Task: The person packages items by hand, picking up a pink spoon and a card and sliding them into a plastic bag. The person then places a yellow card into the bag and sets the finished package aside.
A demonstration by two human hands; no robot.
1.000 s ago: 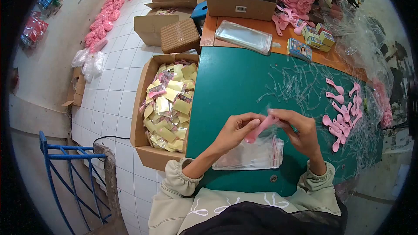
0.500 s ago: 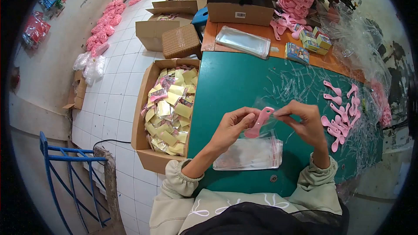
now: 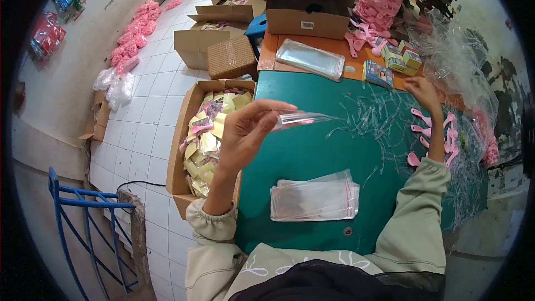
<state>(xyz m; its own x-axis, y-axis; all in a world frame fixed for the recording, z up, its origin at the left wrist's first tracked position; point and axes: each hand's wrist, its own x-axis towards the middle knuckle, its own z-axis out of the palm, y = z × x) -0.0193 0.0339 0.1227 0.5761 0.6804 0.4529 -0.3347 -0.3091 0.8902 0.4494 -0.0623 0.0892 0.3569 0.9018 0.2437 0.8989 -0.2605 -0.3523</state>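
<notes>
Green table [image 3: 301, 150] | left hand [image 3: 245, 134] pinches clear bag [image 3: 304, 118] | right hand [image 3: 421, 90]: grip unclear

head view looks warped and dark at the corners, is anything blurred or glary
Head view: strong fisheye, so the green table edges bow and a black vignette fills the corners. Head view: light is soft and even, with only faint shadows. Head view: the clear bag in the left hand looks slightly soft, the stack of bags shows mild sheen, and the right hand is small near the rim.
</notes>
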